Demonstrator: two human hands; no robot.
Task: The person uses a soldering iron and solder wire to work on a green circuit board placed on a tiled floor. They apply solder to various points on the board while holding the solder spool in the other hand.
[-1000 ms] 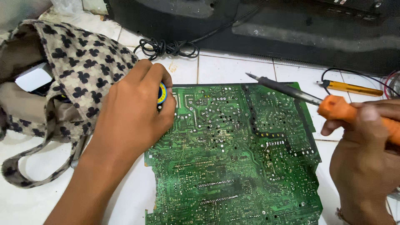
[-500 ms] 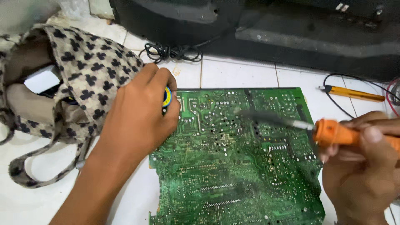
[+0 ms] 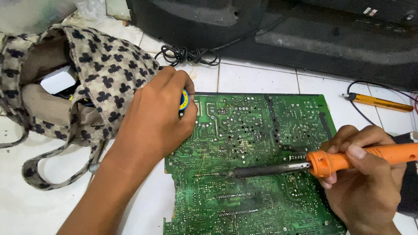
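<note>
Left hand (image 3: pixel 152 119) curled, palm down; right hand (image 3: pixel 363 174) clenched.

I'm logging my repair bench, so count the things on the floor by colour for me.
Green: 1, the green printed circuit board
Orange: 1, the orange-handled soldering iron
Yellow: 1, the yellow-handled probe
Black: 1, the coiled black cable
Patterned: 1, the beige clover-print cloth bag
Total: 5

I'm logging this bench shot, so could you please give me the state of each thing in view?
Board: flat on tiles, solder side up.
Iron: in right hand, tip on board.
Left hand: closed on small yellow-blue item, resting on board edge.
Bag: open.
Cable: coiled.
</note>
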